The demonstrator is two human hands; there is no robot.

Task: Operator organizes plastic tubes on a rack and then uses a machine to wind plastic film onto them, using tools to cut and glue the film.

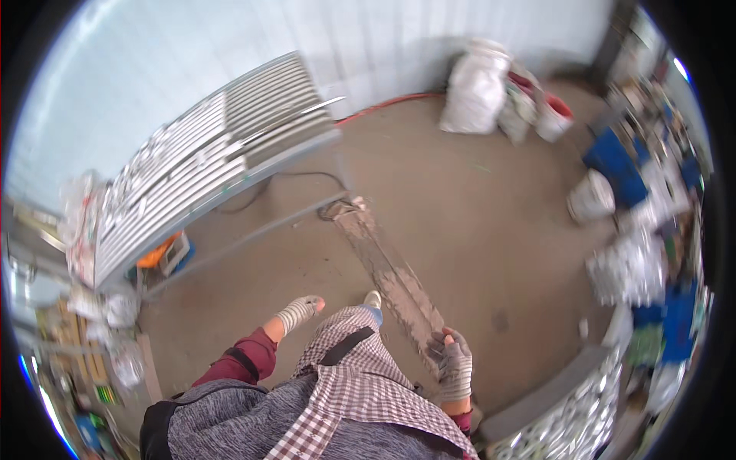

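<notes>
My left hand [301,312] wears a striped knit glove with bare fingertips. It hangs in front of my body, fingers curled in, and nothing shows in it. On the right, my right hand [454,360] has a similar greyish glove. Its fingers are loosely bent and partly apart, with no object visible in them. In this view it overlaps the end of a long, dirt-covered strip [387,268] on the floor; whether they touch I cannot tell. A checked brown-and-white apron [360,383] covers my front, and one light shoe [372,299] shows below.
Ahead to the left, a metal-framed table [307,146] bears many long silvery profiles [261,92]. A dark cable lies beneath it. White sacks [475,88] and a bucket [553,119] stand by the wall. Foil-wrapped bundles [567,414], another bucket [590,195] and blue boxes [616,162] line the right.
</notes>
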